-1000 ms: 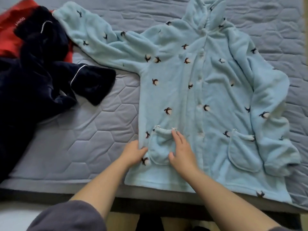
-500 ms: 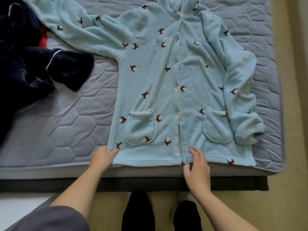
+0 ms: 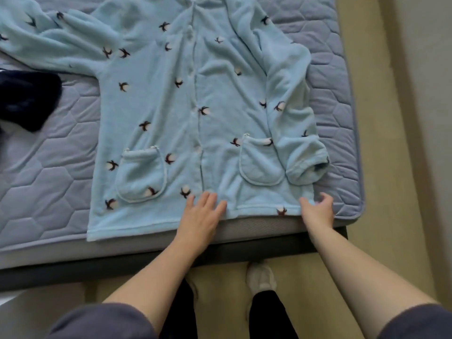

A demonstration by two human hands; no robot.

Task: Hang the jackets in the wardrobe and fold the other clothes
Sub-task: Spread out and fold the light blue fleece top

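Note:
A light blue fleece pajama top (image 3: 156,99) with a small dark bird-like pattern lies front-up and spread flat on the grey quilted mattress (image 3: 49,172). It has two front pockets and a button line down the middle. Its right sleeve is folded down along the body; the left sleeve stretches away to the upper left. My left hand (image 3: 201,216) rests flat with straight fingers on the hem near the middle. My right hand (image 3: 318,211) pinches the hem's right corner at the mattress edge.
A dark navy garment (image 3: 27,99) lies bunched at the left on the mattress. The bed's dark frame (image 3: 73,267) runs along the front edge. Beige floor (image 3: 391,143) lies to the right, and my feet stand below the bed edge.
Both hands moved right along the hem: the left from the left corner to the middle, the right from the middle to the right corner, which it now pinches. The view shifted right.

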